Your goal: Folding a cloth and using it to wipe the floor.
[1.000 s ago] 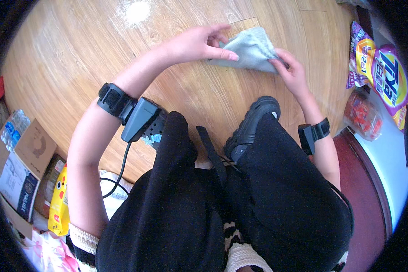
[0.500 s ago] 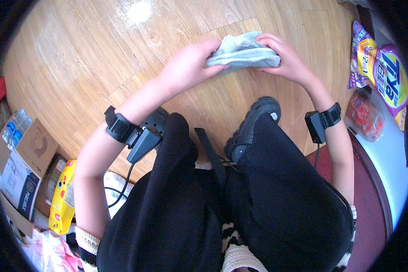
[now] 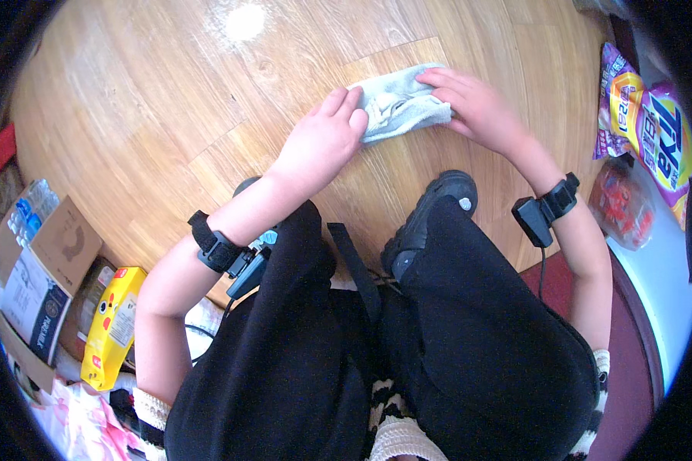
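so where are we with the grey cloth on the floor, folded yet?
Partly. The grey cloth lies bunched into a compact bundle on the wooden floor, not spread flat. In hand: the left hand presses its left end, the right hand covers its right end. Left: edges look rumpled, not squared, and both hands are on it.

A single head-worn fisheye view looks steeply down from above the person's lap onto the wooden floor, close enough that the forearms fill the middle. The left hand and right hand sit in the upper centre, beyond the knees. Straight floorboards bend toward the dark round rim. No second view shares the scene.
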The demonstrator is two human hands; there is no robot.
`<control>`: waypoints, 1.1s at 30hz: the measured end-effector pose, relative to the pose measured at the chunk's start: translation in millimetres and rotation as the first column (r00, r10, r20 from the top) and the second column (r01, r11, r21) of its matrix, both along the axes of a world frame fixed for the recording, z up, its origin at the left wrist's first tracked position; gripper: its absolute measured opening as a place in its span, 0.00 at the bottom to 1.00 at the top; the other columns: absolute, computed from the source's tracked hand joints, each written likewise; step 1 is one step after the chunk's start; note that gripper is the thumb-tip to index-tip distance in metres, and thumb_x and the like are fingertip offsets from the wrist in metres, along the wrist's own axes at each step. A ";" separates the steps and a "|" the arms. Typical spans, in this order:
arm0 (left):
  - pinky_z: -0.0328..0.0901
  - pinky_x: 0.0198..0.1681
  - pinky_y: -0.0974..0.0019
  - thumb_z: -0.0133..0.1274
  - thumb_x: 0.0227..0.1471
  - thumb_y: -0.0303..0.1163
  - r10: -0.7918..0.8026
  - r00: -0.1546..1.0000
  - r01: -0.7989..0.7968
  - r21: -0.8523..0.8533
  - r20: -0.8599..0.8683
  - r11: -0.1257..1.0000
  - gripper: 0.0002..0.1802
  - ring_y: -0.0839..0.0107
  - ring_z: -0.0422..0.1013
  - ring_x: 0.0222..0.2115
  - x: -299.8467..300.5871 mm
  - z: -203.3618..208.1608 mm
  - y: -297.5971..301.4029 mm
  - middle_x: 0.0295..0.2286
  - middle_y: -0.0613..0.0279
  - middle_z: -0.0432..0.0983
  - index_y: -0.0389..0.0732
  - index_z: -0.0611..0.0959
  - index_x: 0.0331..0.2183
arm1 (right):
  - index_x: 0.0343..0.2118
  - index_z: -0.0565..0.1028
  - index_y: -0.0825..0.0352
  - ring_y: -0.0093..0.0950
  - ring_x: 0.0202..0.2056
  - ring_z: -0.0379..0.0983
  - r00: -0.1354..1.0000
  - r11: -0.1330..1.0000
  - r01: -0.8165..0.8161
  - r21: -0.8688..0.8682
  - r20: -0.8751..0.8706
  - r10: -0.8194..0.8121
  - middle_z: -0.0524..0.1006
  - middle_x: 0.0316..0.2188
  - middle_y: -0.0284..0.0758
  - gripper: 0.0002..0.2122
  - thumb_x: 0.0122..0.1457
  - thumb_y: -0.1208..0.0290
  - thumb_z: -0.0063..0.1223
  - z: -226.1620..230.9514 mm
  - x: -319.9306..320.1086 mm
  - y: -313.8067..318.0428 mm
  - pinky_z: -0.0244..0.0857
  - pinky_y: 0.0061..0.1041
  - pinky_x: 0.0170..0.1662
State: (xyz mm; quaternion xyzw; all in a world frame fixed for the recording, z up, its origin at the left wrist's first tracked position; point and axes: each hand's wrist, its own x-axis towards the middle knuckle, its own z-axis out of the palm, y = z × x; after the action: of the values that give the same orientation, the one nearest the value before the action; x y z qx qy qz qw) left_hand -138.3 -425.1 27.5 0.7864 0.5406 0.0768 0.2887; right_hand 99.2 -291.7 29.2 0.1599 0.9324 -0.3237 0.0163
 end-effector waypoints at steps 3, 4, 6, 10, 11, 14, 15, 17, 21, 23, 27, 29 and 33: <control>0.64 0.48 0.59 0.50 0.41 0.26 -0.011 1.000 0.011 0.008 -0.027 1.000 0.13 0.52 0.60 0.51 6.4 -5.9 -4.4 0.49 0.47 0.61 0.32 0.68 0.32 | 0.36 0.69 0.67 0.38 0.55 0.60 1.000 0.997 0.019 0.081 0.015 -0.020 0.65 0.52 0.37 0.17 0.41 0.76 0.58 -6.2 4.3 -7.2 0.57 0.34 0.55; 0.64 0.48 0.59 0.48 0.42 0.25 -0.012 0.999 0.013 0.034 -0.034 0.999 0.12 0.53 0.60 0.50 7.9 -1.4 -4.2 0.49 0.47 0.61 0.32 0.68 0.32 | 0.37 0.68 0.68 0.38 0.55 0.59 0.999 0.994 0.036 0.101 0.026 -0.039 0.65 0.53 0.38 0.16 0.41 0.76 0.57 0.0 4.3 -7.7 0.57 0.34 0.56; 0.64 0.48 0.60 0.47 0.43 0.27 -0.007 0.996 0.016 0.105 -0.084 0.994 0.12 0.52 0.61 0.51 11.1 1.0 -7.7 0.49 0.44 0.61 0.32 0.69 0.32 | 0.37 0.68 0.68 0.39 0.56 0.58 0.998 0.991 0.053 0.126 0.030 -0.057 0.64 0.54 0.38 0.16 0.42 0.76 0.56 8.7 4.7 -11.5 0.56 0.34 0.57; 0.63 0.50 0.59 0.45 0.44 0.28 -0.001 0.985 0.029 0.157 -0.170 0.987 0.12 0.48 0.60 0.51 17.4 -10.0 -18.6 0.50 0.37 0.60 0.31 0.69 0.32 | 0.37 0.66 0.70 0.41 0.55 0.59 0.984 0.977 0.162 0.141 0.049 -0.170 0.64 0.53 0.42 0.15 0.45 0.77 0.53 -4.8 3.7 -33.0 0.56 0.36 0.56; 0.63 0.50 0.59 0.45 0.44 0.28 -0.003 0.986 0.029 0.158 -0.165 0.987 0.12 0.48 0.60 0.51 19.0 -10.9 -18.5 0.50 0.37 0.60 0.31 0.69 0.32 | 0.39 0.65 0.71 0.42 0.55 0.59 0.977 0.973 0.196 0.125 0.059 -0.204 0.63 0.54 0.43 0.15 0.47 0.78 0.53 -4.5 3.7 -36.4 0.56 0.36 0.56; 0.63 0.50 0.59 0.44 0.45 0.26 0.012 0.990 0.005 0.120 -0.143 0.993 0.10 0.49 0.57 0.54 21.0 -11.0 -18.8 0.52 0.40 0.58 0.30 0.67 0.31 | 0.43 0.65 0.71 0.43 0.53 0.61 0.962 0.962 0.255 0.094 0.073 -0.262 0.65 0.52 0.45 0.19 0.46 0.78 0.52 1.5 2.4 -44.6 0.58 0.35 0.54; 0.62 0.50 0.59 0.45 0.45 0.25 0.014 0.992 0.000 0.109 -0.126 0.994 0.10 0.48 0.56 0.54 20.4 -11.3 -18.7 0.51 0.39 0.58 0.30 0.67 0.31 | 0.43 0.65 0.71 0.43 0.53 0.61 0.961 0.962 0.257 0.094 0.075 -0.265 0.65 0.52 0.45 0.19 0.46 0.78 0.52 2.7 1.7 -47.2 0.58 0.35 0.54; 0.61 0.51 0.59 0.46 0.45 0.25 0.015 0.994 -0.004 0.099 -0.106 0.995 0.10 0.47 0.56 0.54 19.3 -11.4 -19.4 0.51 0.38 0.58 0.29 0.66 0.31 | 0.51 0.62 0.69 0.43 0.51 0.64 0.938 0.944 0.323 0.065 0.110 -0.328 0.67 0.50 0.47 0.24 0.48 0.77 0.50 4.5 1.0 -53.2 0.60 0.35 0.51; 0.60 0.52 0.58 0.49 0.44 0.26 0.041 0.998 -0.042 0.011 0.057 0.999 0.16 0.44 0.57 0.52 17.1 -6.3 -18.6 0.49 0.35 0.60 0.26 0.66 0.34 | 0.55 0.60 0.65 0.43 0.46 0.68 0.859 0.878 0.476 -0.047 0.238 -0.453 0.71 0.44 0.48 0.26 0.51 0.74 0.49 16.5 0.1 -66.5 0.63 0.36 0.47; 0.61 0.52 0.57 0.49 0.45 0.27 0.059 0.990 -0.056 -0.031 0.129 0.998 0.16 0.43 0.58 0.51 17.7 -2.0 -18.0 0.48 0.33 0.60 0.26 0.66 0.34 | 0.51 0.63 0.69 0.46 0.35 0.72 0.812 0.823 0.548 -0.147 0.328 -0.482 0.75 0.34 0.49 0.22 0.55 0.65 0.47 21.5 0.0 -69.7 0.66 0.38 0.38; 0.62 0.50 0.57 0.51 0.45 0.28 0.048 0.988 -0.043 -0.039 0.145 0.998 0.22 0.43 0.60 0.49 17.4 1.6 -16.0 0.47 0.33 0.61 0.23 0.65 0.39 | 0.48 0.66 0.69 0.46 0.33 0.73 0.781 0.740 0.622 -0.257 0.272 -0.562 0.75 0.30 0.48 0.19 0.56 0.65 0.47 16.4 0.8 -77.9 0.66 0.39 0.36; 0.63 0.49 0.57 0.50 0.45 0.28 0.057 0.984 -0.049 -0.053 0.171 0.997 0.23 0.43 0.61 0.48 19.6 4.8 -13.9 0.46 0.33 0.62 0.22 0.64 0.40 | 0.45 0.69 0.69 0.45 0.32 0.73 0.751 0.719 0.650 -0.245 0.350 -0.560 0.75 0.30 0.47 0.17 0.56 0.64 0.46 13.3 4.0 -78.6 0.66 0.37 0.37; 0.64 0.46 0.56 0.49 0.47 0.28 0.249 0.904 -0.157 -0.271 0.347 0.950 0.23 0.43 0.66 0.42 21.1 6.9 -13.7 0.41 0.35 0.65 0.22 0.63 0.41 | 0.43 0.70 0.70 0.42 0.35 0.73 0.731 0.609 0.680 -0.408 0.314 -0.605 0.76 0.32 0.46 0.16 0.58 0.63 0.45 15.4 -4.3 -83.1 0.66 0.34 0.39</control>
State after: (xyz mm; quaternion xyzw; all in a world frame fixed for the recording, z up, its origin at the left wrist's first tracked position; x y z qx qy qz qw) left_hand -117.2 -438.8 34.5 0.6557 0.5596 0.1913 0.4693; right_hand 94.9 -374.8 44.6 0.4971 0.6918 -0.5237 0.0070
